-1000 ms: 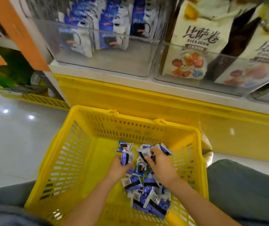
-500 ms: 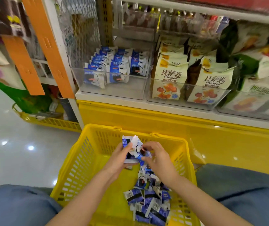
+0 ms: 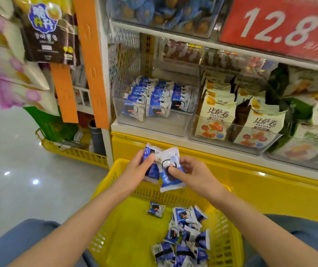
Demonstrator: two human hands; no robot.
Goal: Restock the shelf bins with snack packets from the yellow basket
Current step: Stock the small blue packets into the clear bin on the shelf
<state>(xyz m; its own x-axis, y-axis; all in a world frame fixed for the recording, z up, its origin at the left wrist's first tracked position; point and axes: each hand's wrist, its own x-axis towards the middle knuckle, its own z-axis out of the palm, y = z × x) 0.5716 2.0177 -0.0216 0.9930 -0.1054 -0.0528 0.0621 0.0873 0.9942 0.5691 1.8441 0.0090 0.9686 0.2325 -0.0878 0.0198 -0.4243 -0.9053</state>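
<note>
Above the far rim of the yellow basket [image 3: 229,228], the left hand [image 3: 135,168] grips blue-and-white snack packets [image 3: 152,171], fingers curled. The right hand [image 3: 194,174] pinches the front packet [image 3: 170,180], thumb pressed on its face. Loose packets [image 3: 185,239] lie at the basket's right side. The clear shelf bin [image 3: 150,126] stands beyond and higher, with bare floor ahead of its stocked rows.

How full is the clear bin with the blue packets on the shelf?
Partly full. The blue packets stand in rows toward the back of the clear bin; its front floor is bare.
</note>
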